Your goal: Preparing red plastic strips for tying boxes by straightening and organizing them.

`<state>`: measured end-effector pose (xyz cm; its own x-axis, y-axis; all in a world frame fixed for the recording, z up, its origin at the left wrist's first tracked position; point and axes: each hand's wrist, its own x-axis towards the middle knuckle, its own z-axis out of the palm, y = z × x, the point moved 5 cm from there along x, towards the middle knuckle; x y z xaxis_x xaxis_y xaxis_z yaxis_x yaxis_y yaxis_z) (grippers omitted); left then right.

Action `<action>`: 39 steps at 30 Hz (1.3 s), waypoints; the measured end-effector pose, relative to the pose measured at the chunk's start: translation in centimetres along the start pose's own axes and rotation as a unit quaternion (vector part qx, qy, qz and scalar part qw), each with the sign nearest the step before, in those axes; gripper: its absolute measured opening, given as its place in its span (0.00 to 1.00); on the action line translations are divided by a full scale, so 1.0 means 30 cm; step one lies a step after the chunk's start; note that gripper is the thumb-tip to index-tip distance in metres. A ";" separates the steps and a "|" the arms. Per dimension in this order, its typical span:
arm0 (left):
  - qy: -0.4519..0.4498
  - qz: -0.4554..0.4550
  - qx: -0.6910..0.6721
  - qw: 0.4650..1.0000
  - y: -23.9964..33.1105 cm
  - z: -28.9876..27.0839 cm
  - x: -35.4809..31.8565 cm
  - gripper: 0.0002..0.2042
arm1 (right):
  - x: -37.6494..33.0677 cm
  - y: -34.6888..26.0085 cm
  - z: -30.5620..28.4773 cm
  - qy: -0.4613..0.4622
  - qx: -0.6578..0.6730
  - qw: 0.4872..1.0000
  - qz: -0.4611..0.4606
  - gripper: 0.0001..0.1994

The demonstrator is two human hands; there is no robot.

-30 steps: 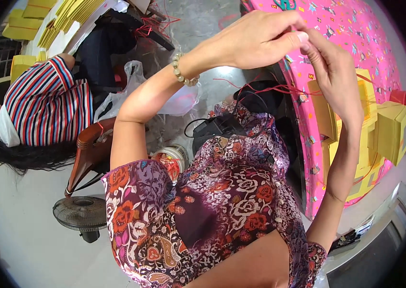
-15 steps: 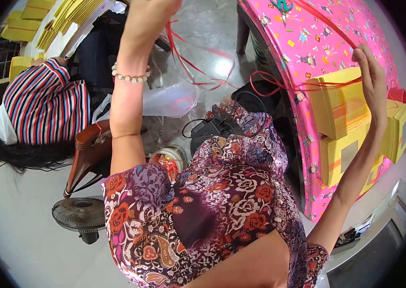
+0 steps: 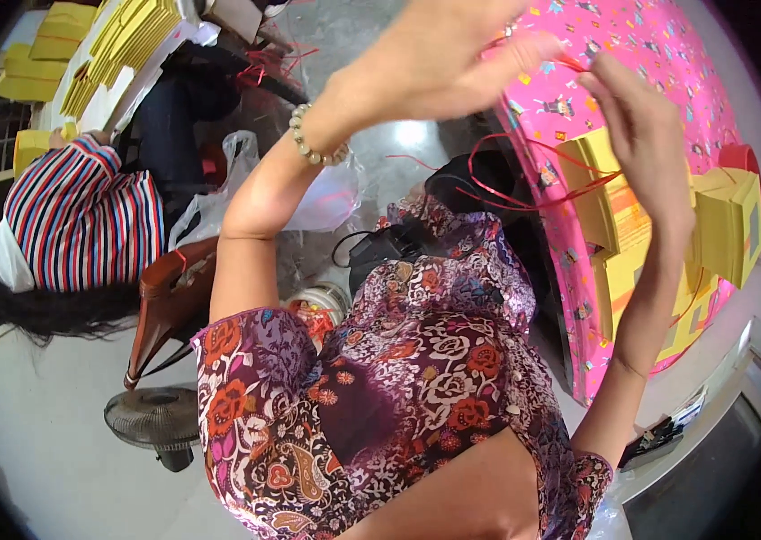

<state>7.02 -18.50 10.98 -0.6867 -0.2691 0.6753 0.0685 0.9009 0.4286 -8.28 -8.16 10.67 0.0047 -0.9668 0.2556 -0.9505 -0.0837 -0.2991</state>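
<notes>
My left hand (image 3: 452, 67), with a beaded bracelet at its wrist, reaches across the top toward the right. Its fingers, smeared by motion, meet a thin red ribbon (image 3: 571, 62). My right hand (image 3: 639, 126) is closed on the same ribbon, its fingertips a little apart from my left fingers. Loose ribbon loops hang beside my right palm, over the table edge. Beneath my right forearm, bundles of yellow card pieces (image 3: 585, 193) sit on the table with the pink printed cover (image 3: 553, 135). Part of these bundles is hidden behind my arm.
At the left a person in a striped shirt (image 3: 83, 216) sits near stacked yellow pieces (image 3: 133, 45). A brown wooden chair (image 3: 164, 301), a fan (image 3: 155, 418) and a plastic bag (image 3: 322, 198) stand between us. Red strands (image 3: 268, 70) lie farther off. A black bag (image 3: 385, 252) is near my lap.
My left hand has swung right, from the top left to near my right hand. My right hand has shifted slightly left. The stretched ribbon has slackened, and the scissors are out of sight.
</notes>
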 end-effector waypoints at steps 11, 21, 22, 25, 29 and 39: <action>-0.128 -0.231 -0.222 0.939 0.017 0.041 -0.001 0.07 | -0.021 -0.012 -0.031 0.112 0.107 0.984 -0.084 0.12; 0.120 -0.302 -0.362 0.873 -0.104 -0.240 -0.034 0.09 | -0.062 0.338 -0.117 0.245 -0.003 0.968 -0.055 0.11; 0.138 -0.305 -0.365 0.869 -0.117 -0.277 -0.053 0.09 | -0.057 0.364 -0.117 0.254 -0.037 0.964 -0.063 0.11; 0.211 -0.327 -0.440 0.809 -0.218 -0.354 -0.124 0.09 | -0.083 0.456 -0.129 0.247 -0.089 0.964 -0.050 0.10; 0.292 -0.339 -0.449 0.773 -0.285 -0.418 -0.201 0.09 | -0.107 0.568 -0.121 0.231 -0.072 0.970 -0.020 0.09; 0.129 -0.162 0.132 0.969 -0.153 -0.184 -0.015 0.16 | 0.095 0.301 -0.200 0.271 -0.065 0.952 -0.122 0.06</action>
<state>11.01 -24.40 12.01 -0.4355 -0.5980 0.6729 -0.3309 0.8015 0.4982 -18.73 -10.21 14.21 0.1028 -0.6521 0.7511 -0.9723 -0.2252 -0.0624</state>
